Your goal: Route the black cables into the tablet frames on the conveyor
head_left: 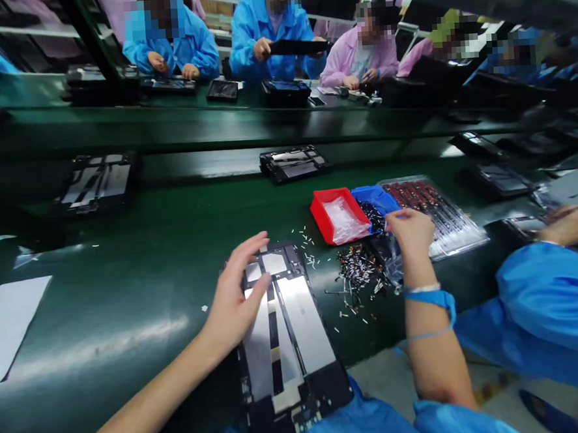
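An opened tablet (308, 320) lies tilted at the table's near edge, its silver battery panels and black flex strips exposed. My left hand (238, 301) rests over its upper left part, thumb apart from the stretched fingers. Over the blue bin (379, 199) of small black parts, my right hand (414, 235) has its fingertips pinched together; what they hold, if anything, is too small to make out. Beside that bin stands a red bin (321, 222) with clear plastic bags inside. A heap of small loose parts (361, 267) lies just in front of the bins.
A clear tray (459, 239) with rows of parts lies right of the bins. Other opened tablets (295, 162) sit farther back. White scraps (309, 254) are scattered near my tablet. A co-worker's blue sleeve (548, 285) is close on my right; several people work across the line.
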A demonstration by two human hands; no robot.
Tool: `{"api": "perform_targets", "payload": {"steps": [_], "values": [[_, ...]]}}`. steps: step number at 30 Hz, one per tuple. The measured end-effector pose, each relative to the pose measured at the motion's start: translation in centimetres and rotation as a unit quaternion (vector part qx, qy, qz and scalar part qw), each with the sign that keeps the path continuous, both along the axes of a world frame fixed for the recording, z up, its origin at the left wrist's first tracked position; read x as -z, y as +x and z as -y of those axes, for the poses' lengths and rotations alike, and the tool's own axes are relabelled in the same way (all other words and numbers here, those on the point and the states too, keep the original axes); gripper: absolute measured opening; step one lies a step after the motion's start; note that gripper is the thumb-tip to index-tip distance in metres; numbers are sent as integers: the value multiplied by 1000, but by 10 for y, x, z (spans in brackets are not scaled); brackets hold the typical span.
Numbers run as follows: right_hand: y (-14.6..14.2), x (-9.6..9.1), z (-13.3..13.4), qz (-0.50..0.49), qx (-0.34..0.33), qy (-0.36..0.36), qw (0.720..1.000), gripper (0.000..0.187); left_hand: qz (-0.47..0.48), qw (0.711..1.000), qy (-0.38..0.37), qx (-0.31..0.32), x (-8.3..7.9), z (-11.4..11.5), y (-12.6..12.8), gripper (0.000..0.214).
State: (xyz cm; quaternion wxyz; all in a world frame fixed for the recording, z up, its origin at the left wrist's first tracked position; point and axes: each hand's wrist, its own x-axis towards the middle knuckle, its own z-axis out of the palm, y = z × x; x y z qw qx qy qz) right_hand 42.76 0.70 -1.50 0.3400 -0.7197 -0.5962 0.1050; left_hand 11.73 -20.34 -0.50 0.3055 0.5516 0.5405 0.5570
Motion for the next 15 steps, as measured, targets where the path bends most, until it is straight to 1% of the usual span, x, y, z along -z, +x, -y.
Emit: {"api": "perform_targets", "payload": {"steps": [1, 2, 3, 4, 6, 7, 10, 11, 13, 15], "values": [[-3, -3, 0, 10, 21, -9, 1000, 7, -2, 1000, 0, 22, 0, -4, 5, 36], [-6, -7, 0, 11, 38, -17, 999, 10, -5, 999, 2, 41, 1, -8, 8, 34], [-8, -12, 2, -15, 43, -21, 999, 11, -8, 998, 5, 60, 2, -10, 12, 33], [-10, -17, 4, -38, 34, -26, 998, 11, -10, 997, 6, 74, 3, -11, 14, 32], [-20, -26, 14, -96, -13, -40, 995, 11, -9, 996, 1, 91, 7, -13, 17, 30], [-28, -28, 21, -125, -43, -51, 990, 13, -4, 996, -4, 94, 9, -13, 17, 29], [-67, -28, 52, -201, -138, -92, 966, 23, 28, 994, -39, 97, 12, -11, 20, 30], [-82, -27, 64, -231, -171, -107, 952, 26, 42, 993, -54, 99, 12, -10, 20, 32], [-113, -23, 89, -364, -265, -149, 880, 26, 78, 988, -86, 104, 11, -9, 22, 35], [-138, -20, 111, -429, -313, -167, 831, 25, 128, 977, -123, 119, 9, -8, 23, 31]]}}
